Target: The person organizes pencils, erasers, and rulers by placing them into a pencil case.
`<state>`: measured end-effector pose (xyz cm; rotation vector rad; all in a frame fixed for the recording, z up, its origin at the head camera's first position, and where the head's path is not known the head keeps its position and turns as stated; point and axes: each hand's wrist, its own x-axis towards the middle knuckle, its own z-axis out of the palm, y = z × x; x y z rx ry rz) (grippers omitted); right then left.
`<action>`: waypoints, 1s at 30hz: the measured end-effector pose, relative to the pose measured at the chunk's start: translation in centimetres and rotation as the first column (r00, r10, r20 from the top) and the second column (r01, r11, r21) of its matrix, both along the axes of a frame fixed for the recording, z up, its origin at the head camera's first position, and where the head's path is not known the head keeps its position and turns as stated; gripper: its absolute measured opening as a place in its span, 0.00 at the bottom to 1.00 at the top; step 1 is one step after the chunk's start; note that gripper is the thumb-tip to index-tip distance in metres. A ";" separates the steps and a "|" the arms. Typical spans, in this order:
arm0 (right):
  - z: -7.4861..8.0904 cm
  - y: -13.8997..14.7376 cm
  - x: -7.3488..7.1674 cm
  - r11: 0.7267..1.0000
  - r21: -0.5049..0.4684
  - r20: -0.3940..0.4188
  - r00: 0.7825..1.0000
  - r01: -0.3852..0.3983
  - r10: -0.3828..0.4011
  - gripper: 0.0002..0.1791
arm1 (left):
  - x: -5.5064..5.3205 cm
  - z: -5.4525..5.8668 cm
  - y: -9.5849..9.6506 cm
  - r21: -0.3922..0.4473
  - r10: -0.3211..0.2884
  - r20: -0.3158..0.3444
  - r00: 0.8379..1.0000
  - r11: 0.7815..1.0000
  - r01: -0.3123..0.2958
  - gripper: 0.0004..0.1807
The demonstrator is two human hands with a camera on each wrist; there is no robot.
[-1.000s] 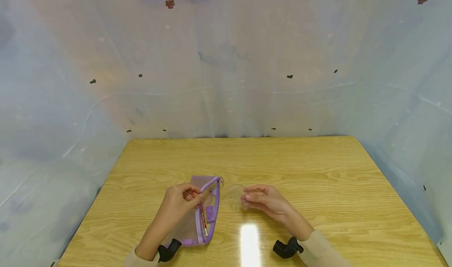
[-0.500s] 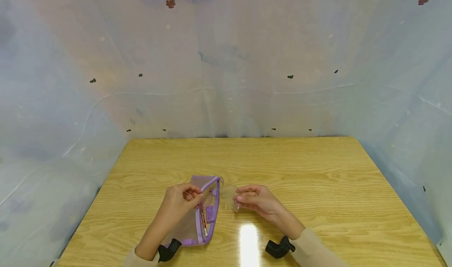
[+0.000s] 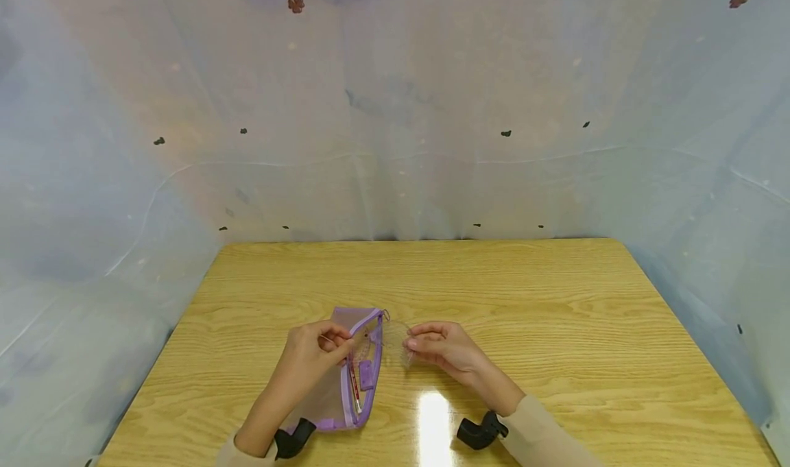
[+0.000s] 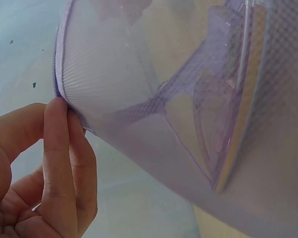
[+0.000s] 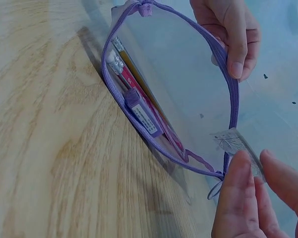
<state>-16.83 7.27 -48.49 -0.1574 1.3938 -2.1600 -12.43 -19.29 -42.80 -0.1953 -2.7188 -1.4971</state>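
Note:
A purple-trimmed mesh pencil case [image 3: 315, 398] lies on the table with its zip mouth spread apart. My left hand [image 3: 317, 350] pinches the upper zip edge between thumb and fingers, lifting it. Inside are a purple eraser [image 5: 144, 116], a red pencil [image 5: 130, 77] and a yellow pencil [image 5: 141, 82]. A clear protractor [image 5: 233, 141], thin and marked with radiating lines, is pinched between thumb and fingers of my right hand [image 3: 447, 350]. It points left, its far edge right at the mouth near the zip-pull end in the head view.
The wooden table [image 3: 555, 302] carries a bright light reflection in front of the right hand. A pale patterned curtain [image 3: 432, 110] hangs behind and at both sides. Black camera mounts [image 3: 478, 434] stick out from both wrists.
My right hand has moved left with the protractor, toward the pencil case mouth. The left hand keeps its pinch on the zip edge and stays in place.

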 end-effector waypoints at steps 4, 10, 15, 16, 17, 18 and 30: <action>-0.1 -0.4 0.0 1.000 0.003 -0.009 1.000 -0.001 0.001 0.11 | 0.0 0.0 0.0 0.000 0.005 -0.005 1.000 1.000 -0.005 0.03; -0.1 -1.1 0.0 1.000 -0.010 -0.005 1.000 -0.001 0.001 0.12 | 0.0 0.0 0.0 -0.007 0.019 -0.015 1.000 1.000 -0.019 0.03; -0.1 -1.6 -0.2 1.000 -0.017 0.007 1.000 0.000 0.000 0.12 | 0.0 0.0 0.0 -0.010 0.014 -0.012 1.000 1.000 -0.014 0.04; -0.1 -1.8 -0.3 1.000 -0.015 0.010 1.000 0.001 -0.001 0.12 | 0.0 0.0 -0.1 -0.009 0.010 -0.011 1.000 1.000 -0.010 0.04; -0.1 -1.9 -0.3 1.000 -0.012 0.013 1.000 0.004 -0.004 0.13 | 0.0 0.0 -0.1 -0.010 0.007 -0.010 1.000 1.000 -0.007 0.04; -0.2 -2.1 -0.3 1.000 -0.006 0.012 1.000 0.006 -0.006 0.13 | 0.0 -0.1 -0.1 -0.010 0.004 -0.012 1.000 1.000 -0.005 0.04; -0.7 -3.4 -0.6 0.999 0.017 0.021 0.999 0.041 -0.042 0.12 | -0.2 -0.2 -0.1 -0.025 0.000 -0.027 1.000 1.000 0.000 0.03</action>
